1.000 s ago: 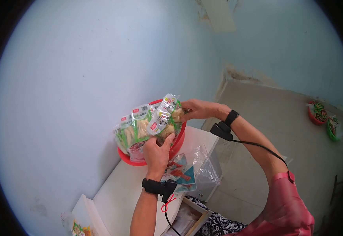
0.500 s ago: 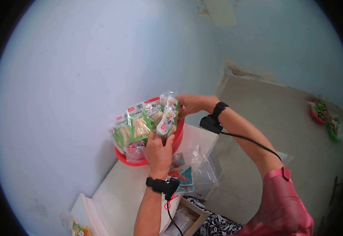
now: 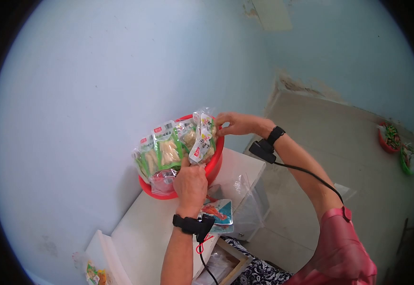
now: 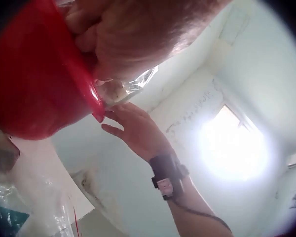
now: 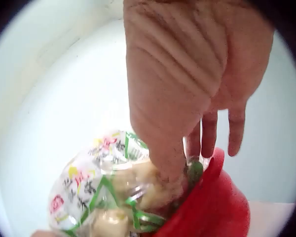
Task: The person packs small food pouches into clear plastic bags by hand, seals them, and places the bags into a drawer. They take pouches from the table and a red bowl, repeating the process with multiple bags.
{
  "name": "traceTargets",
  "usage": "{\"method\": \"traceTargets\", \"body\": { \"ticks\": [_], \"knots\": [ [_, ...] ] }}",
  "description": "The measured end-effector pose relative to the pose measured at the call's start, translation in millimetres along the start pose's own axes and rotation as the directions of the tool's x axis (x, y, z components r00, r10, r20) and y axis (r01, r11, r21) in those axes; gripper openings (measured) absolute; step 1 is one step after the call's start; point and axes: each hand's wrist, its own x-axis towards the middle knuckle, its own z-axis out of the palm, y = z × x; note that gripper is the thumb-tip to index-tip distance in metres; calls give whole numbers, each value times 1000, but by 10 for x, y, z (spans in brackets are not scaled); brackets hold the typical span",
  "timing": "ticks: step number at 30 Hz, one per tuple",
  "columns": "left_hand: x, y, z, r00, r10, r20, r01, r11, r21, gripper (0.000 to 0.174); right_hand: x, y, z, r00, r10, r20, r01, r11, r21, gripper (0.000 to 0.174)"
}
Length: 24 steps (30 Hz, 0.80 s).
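Note:
Clear food packets with green and white print [image 3: 168,148] stand in a red basin [image 3: 215,170]. My left hand [image 3: 190,184] reaches over the basin's near rim, its fingers curled at the lower end of a slanted packet [image 3: 202,142]; their tips are hidden. At the basin's right side is my right hand [image 3: 237,124], touching the upper part of that packet. In the right wrist view the thumb of my right hand [image 5: 180,74] presses on the packet [image 5: 108,222] inside the red rim [image 5: 207,197], while other fingers hang straight beyond it.
The basin stands on a white cabinet top [image 3: 145,228] against the wall. Near its front lie a blue-and-red packet [image 3: 220,211] and clear plastic bags [image 3: 245,199], above an open drawer [image 3: 237,266]. A red basin [image 3: 388,137] and a green one [image 3: 406,159] rest on the floor.
The slanted packet has shifted right and stands steeper. My left thumb, earlier visible against the packets, is now tucked out of sight. My right hand has moved slightly up along the rim.

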Motion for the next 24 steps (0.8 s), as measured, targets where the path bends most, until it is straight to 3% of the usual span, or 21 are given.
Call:
{"method": "traceTargets", "body": {
  "ticks": [1,4,10,16,19,20,23,24],
  "knots": [
    [14,-8,-4,1000,8,14,-9,1000,19,27,-14,20,19,995,-50,-83,44,996,-74,23],
    [37,0,-74,996,-10,86,11,1000,-13,27,56,62,-8,994,-71,-78,63,993,-102,20],
    [133,-152,-73,984,44,174,-36,998,-47,28,125,69,90,999,39,19,-37,993,-113,12],
    [173,-88,-89,972,-47,229,47,999,7,31,233,-122,146,941,337,-32,-316,841,-438,15],
    [161,-89,-70,981,-34,193,35,999,-4,29,76,-130,150,961,140,-238,-230,883,-409,26],
    [166,-98,-62,981,-17,192,15,1000,9,28,25,-112,156,916,228,-332,-346,867,-360,40],
    [176,-158,-8,985,-1,171,0,1000,6,25,-92,-460,90,872,-113,-476,-202,804,-560,52],
    [180,-184,37,989,-13,148,16,1000,-21,25,-110,-634,42,894,-221,-390,-94,759,-645,53]
  ]
}}
